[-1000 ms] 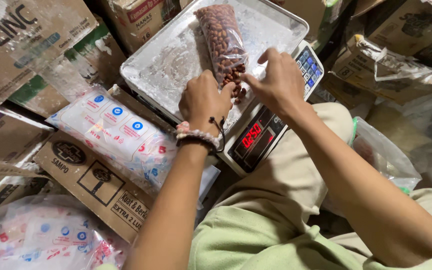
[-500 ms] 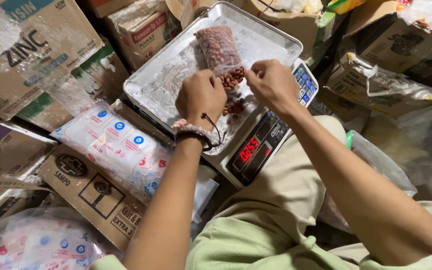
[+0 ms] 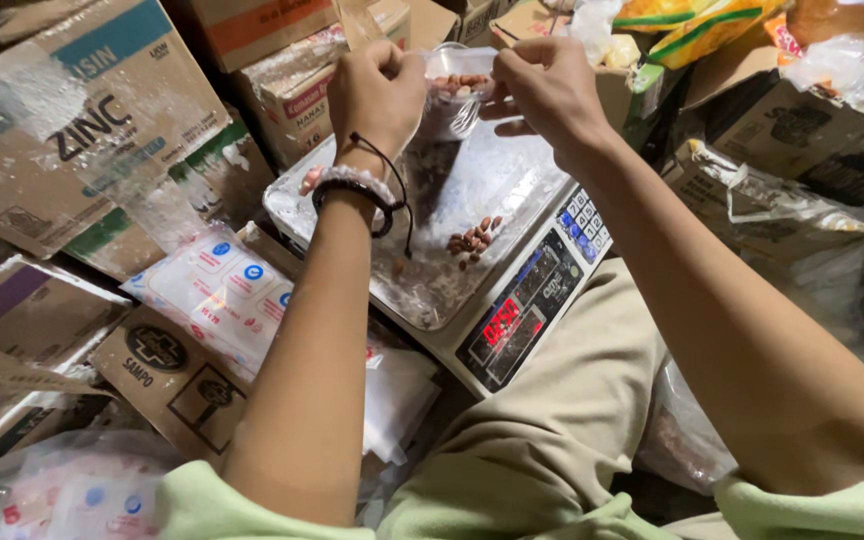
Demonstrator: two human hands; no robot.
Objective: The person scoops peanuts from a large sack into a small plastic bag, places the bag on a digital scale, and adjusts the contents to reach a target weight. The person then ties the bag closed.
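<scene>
Since 0.5 s ago: both hands have risen off the scale tray, lifting the clear bag of nuts. Left hand and right hand pinch its top corners, fingers closed, so it hangs open-side up. Loose nuts remain on tray. Bag bottom transparent, outline indistinct.
</scene>
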